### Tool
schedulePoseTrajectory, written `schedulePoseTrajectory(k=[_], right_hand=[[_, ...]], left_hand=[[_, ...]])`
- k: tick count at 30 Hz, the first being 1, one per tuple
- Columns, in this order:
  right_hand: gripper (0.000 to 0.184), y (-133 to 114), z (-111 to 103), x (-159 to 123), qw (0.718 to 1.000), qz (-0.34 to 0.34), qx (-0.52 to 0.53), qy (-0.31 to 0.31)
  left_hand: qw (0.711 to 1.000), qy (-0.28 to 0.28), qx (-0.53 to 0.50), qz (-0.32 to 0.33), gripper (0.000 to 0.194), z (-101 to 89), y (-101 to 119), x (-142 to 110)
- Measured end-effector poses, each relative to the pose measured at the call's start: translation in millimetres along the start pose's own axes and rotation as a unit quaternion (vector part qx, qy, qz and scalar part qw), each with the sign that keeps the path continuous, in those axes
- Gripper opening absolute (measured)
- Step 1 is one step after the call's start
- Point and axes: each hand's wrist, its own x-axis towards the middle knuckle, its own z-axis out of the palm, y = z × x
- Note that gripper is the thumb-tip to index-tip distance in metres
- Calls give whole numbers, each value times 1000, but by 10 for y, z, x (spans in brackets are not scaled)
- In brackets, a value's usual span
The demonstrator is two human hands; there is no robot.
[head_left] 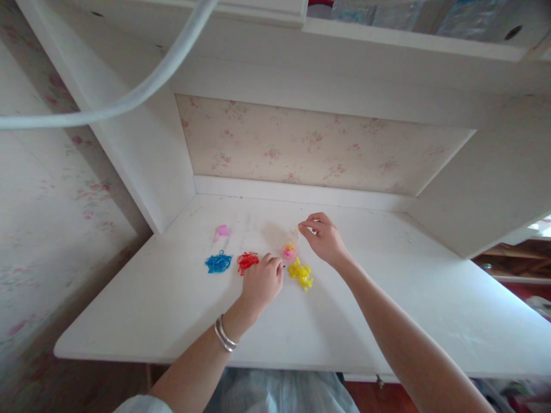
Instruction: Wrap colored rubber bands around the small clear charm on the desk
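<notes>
A small clear bottle [290, 250] with pink and yellow bits in its bottom stands between my hands. My right hand [322, 236] is at the bottle's mouth, thumb and forefinger pinched together; whatever they hold is too small to name. Beside the bottle's base, my left hand [263, 279] has its fingers curled closed. A tiny dark speck shows at its fingertips, but their grip is hidden. Close to the left hand lies a pile of red, thin band-like pieces [247, 262], partly covered by it. Yellow pieces [301, 274] lie in a heap just in front of the bottle.
Farther left is a heap of blue band-like pieces [218, 262], with a pink cap-like object [222, 230] behind it. All rest on a white desk [181, 310] with side panels and a back wall. A shelf [408, 43] overhangs it, and a white curved tube [142, 94] crosses the upper left.
</notes>
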Motion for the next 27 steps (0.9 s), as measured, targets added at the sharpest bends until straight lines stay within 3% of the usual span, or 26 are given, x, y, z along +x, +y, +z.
schedulePoseTrajectory(k=[5, 10, 13, 21, 27], right_hand=[[26, 4, 19, 12, 1000, -8, -4, -4], [30, 98, -17, -59, 999, 11, 15, 37], [31, 265, -17, -256, 997, 60, 34, 36], [31, 673, 131, -1154, 990, 140, 20, -1], [34, 679, 154, -1210, 989, 124, -57, -58]], left_hand=[[1000, -11, 1, -5, 29, 2, 20, -5], [1000, -13, 3, 7, 30, 9, 4, -8], [999, -24, -1, 31, 29, 32, 2, -12], [995, -45, 4, 90, 27, 142, 81, -51], [994, -47, 33, 98, 28, 174, 204, -81]])
